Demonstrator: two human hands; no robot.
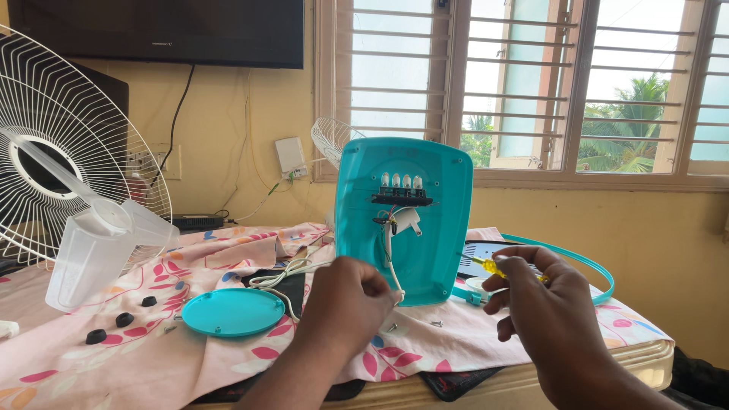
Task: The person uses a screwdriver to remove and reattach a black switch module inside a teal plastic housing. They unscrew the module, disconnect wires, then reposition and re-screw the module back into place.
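Here's the teal fan base (425,220) standing upright on the floral cloth (114,357), its open underside turned toward the camera, a dark switch block with white buttons across the upper part and wires hanging down from it. The left hand (345,304) is right at the lower front of the base, fingers curled in tight around the white cord (389,254) that runs down from the wiring; the grip looks closed on that cord just above the base's bottom edge. Over on the other side, the right hand (543,304) hovers just beside the base, fingers wrapped around a yellow-handled screwdriver (493,266), its tip pointing left toward the teal shell but not clearly touching it. Left of the hands, a round teal cover plate (234,311) lies flat on the cloth, with a few black rubber feet (121,320) scattered further left. A translucent fan blade (95,243) leans against the white wire grille (68,137) at the far left. Behind the right hand a teal ring (585,262) curves round. Small screws (437,323) lie near the base.
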